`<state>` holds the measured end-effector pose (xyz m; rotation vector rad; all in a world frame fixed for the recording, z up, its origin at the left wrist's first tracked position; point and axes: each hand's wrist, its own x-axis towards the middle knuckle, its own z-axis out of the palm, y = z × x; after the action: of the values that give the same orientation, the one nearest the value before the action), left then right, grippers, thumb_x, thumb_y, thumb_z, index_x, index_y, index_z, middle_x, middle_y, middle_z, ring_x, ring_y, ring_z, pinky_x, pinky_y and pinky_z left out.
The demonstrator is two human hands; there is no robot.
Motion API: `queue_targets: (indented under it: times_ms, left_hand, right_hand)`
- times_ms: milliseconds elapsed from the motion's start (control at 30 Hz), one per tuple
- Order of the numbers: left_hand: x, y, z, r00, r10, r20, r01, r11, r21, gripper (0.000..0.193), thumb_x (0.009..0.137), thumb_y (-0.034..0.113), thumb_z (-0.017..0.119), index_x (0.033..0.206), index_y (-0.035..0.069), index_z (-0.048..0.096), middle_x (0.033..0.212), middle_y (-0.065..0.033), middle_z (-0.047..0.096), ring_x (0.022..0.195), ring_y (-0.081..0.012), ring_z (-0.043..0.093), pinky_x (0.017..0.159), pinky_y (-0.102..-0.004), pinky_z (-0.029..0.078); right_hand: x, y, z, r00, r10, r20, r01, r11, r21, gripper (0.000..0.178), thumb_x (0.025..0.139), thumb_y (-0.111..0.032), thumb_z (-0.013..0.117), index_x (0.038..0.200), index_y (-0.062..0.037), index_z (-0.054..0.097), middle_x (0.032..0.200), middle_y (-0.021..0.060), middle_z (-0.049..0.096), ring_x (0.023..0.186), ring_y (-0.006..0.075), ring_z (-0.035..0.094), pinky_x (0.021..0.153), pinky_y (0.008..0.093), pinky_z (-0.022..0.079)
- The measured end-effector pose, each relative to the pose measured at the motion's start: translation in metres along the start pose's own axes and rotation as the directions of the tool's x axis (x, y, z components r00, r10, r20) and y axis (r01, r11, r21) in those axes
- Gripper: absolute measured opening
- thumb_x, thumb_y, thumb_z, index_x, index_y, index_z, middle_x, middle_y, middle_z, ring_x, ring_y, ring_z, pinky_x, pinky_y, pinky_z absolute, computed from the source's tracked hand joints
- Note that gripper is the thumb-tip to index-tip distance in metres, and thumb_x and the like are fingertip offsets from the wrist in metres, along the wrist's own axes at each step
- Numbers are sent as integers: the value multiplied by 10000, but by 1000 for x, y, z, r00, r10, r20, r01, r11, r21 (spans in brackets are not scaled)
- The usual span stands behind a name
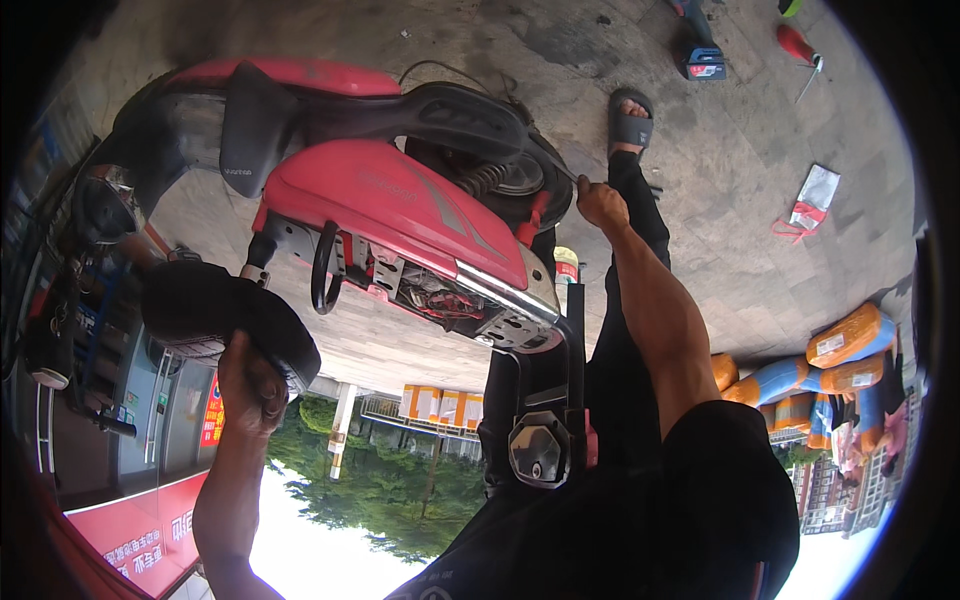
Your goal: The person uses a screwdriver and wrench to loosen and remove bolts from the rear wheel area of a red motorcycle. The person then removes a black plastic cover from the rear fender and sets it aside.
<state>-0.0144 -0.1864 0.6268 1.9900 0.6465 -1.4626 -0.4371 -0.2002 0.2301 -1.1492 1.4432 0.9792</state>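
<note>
A red scooter lies across the middle of the view, its underside bay with wires showing. My left hand is closed on the edge of its black seat, which is swung out to the left. Beside the rear wheel, my right hand is closed, with a thin dark strip at its fingertips against the tyre. Whether that strip is a tool or part of the wheel is not clear. Near the wheel hub sits a coil spring.
My sandalled foot stands beyond my right hand. A cordless power tool, a red-handled screwdriver and a silver packet with red strap lie on the paving. Orange and blue wrapped bundles are piled at right.
</note>
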Motion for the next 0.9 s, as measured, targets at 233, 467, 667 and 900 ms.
queue_targets:
  times_ms: [233,467,667,900]
  left_hand:
    - [3,-10,-27,994,64,92,-67,997,28,424,1046,384,370,956,14,557,413,-13,374,234,-100,263,211,-230,204]
    - [-9,-5,-32,991,106,-81,-99,991,85,494,1038,382,369,1220,-66,472,456,-55,459,251,-88,326,221,-217,246]
    - [-14,-1,-24,996,66,-57,-67,998,-16,567,1044,395,310,1382,-60,342,720,-122,481,253,-73,307,242,-195,293]
    - [-26,1,-24,958,145,-247,-157,987,-31,592,1041,389,332,1478,1,242,1253,-300,558,259,-99,337,231,-186,316]
  right_hand:
    - [-2,-6,-5,990,123,61,-123,992,-8,745,940,-609,300,1131,11,667,1193,288,612,1178,411,566,1022,444,426]
    - [16,28,-15,978,-181,100,187,981,-50,650,908,-631,455,985,-39,714,1030,247,673,1034,398,637,895,455,499]
    - [-5,88,15,976,214,-42,-178,895,409,492,862,-491,648,853,0,683,833,202,697,846,357,689,783,429,527]
    - [-48,5,148,868,290,402,-321,-290,902,690,761,-526,788,1129,-8,520,655,10,503,385,77,363,343,242,261]
